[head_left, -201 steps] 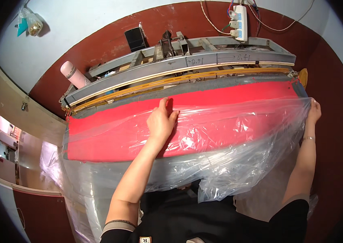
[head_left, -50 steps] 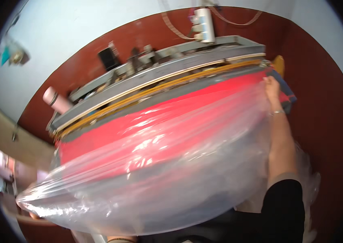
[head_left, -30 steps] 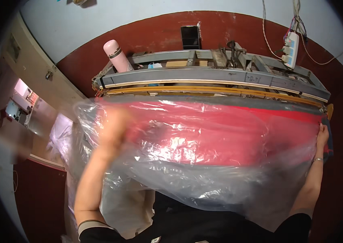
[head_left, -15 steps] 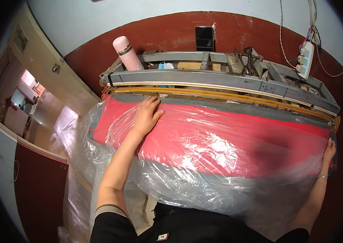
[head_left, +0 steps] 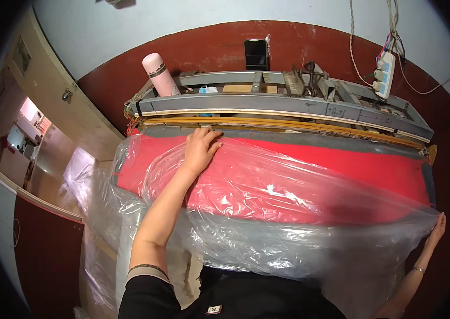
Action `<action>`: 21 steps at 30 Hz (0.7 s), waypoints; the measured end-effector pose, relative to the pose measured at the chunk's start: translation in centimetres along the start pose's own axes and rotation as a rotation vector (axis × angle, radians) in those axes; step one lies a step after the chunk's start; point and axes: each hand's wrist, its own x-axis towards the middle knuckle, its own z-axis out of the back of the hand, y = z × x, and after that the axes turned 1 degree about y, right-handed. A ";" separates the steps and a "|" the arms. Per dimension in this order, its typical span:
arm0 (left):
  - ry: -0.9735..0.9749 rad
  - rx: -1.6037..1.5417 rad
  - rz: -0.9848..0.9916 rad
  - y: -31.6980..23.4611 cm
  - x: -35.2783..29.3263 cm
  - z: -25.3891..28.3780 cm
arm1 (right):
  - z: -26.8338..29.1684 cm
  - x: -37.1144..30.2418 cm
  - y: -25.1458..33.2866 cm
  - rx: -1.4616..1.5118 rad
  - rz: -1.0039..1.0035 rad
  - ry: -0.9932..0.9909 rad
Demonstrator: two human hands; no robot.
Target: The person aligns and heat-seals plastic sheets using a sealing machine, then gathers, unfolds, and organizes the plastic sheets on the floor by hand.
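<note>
A clear plastic sheet (head_left: pixel 267 250) hangs in shiny folds over a board covered in red cloth (head_left: pixel 384 173), spilling down its near side towards my body. My left hand (head_left: pixel 202 151) rests on the sheet by the board's far grey edge (head_left: pixel 267 136), fingers stretched forward and thumb apart. Off the board's right end, my right hand (head_left: pixel 438 227) pinches a corner of the sheet and pulls it taut. The sheet's upper edge slants from near my left hand down to the right, leaving the red cloth bare at the far right.
Behind the board runs a grey metal frame (head_left: pixel 288 101) with yellow strips (head_left: pixel 267 123). On it stand a pink bottle (head_left: pixel 160 74) and dark metal clamps (head_left: pixel 309 80). A phone (head_left: pixel 256 55) leans on the wall. A power strip (head_left: pixel 384 75) hangs right; a door (head_left: pixel 57 80) stands open left.
My right hand has moved outward and nearer to me, drawing the sheet's right corner off the board and baring red cloth there. My left hand stays at the far edge. The view has shifted slightly.
</note>
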 end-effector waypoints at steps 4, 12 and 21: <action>0.078 -0.033 -0.046 -0.4 1.0 -0.2 | 1.1 1.3 -1.8 -0.102 0.009 -0.023; -0.361 -0.723 0.676 2.1 2.3 0.4 | -14.5 7.8 -0.8 -0.337 0.415 -0.244; -0.495 -0.410 0.646 13.5 1.5 -4.2 | -29.9 8.5 -4.2 -0.079 0.317 -0.030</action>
